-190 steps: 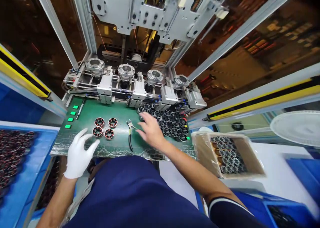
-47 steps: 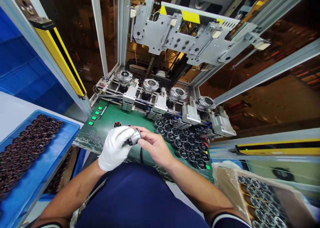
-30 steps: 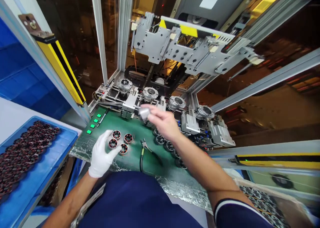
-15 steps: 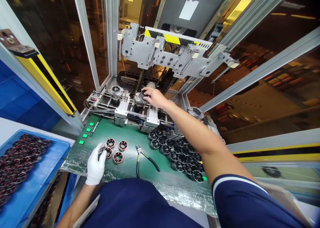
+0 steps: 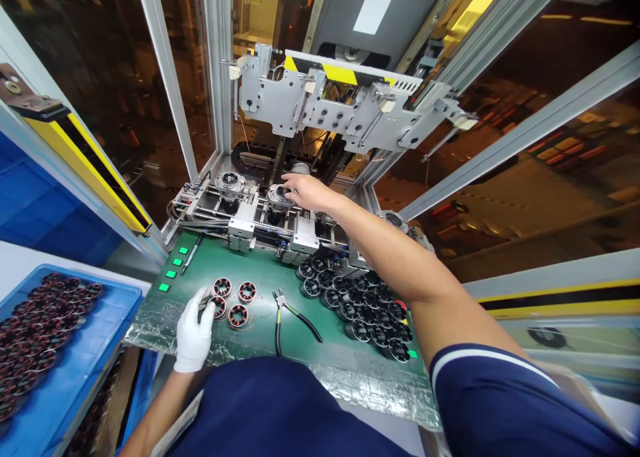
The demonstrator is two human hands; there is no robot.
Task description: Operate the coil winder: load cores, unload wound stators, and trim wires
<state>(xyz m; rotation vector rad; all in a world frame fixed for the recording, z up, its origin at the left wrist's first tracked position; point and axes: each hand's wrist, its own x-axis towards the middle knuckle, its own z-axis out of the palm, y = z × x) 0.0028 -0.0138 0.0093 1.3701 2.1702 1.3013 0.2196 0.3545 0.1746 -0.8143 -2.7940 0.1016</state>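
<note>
My right hand [image 5: 307, 190] reaches far forward into the machine. Its fingertips hold a silver motor part [image 5: 277, 194] seated in the second fixture nest from the left. The first nest [image 5: 229, 181] carries a similar part. My left hand [image 5: 194, 328], in a white glove, lies on the green mat [image 5: 260, 277] with its fingers closed on the near-left copper-wound stator [image 5: 217, 306]. Three more wound stators [image 5: 246, 291] lie beside it. Black-handled pliers [image 5: 286, 315] lie on the mat's middle.
A cluster of several silver-ringed parts [image 5: 357, 302] covers the mat's right side. A blue tray [image 5: 105, 303] of wound stators stands at the left. Green buttons [image 5: 171, 274] line the mat's left edge. A grey press head [image 5: 340, 103] hangs above the nests; yellow light-curtain bars [image 5: 85, 170] flank the opening.
My right hand carried the silver part from in front of me up to the second nest and set it in. My left hand dropped to the wound stators and closed on one.
</note>
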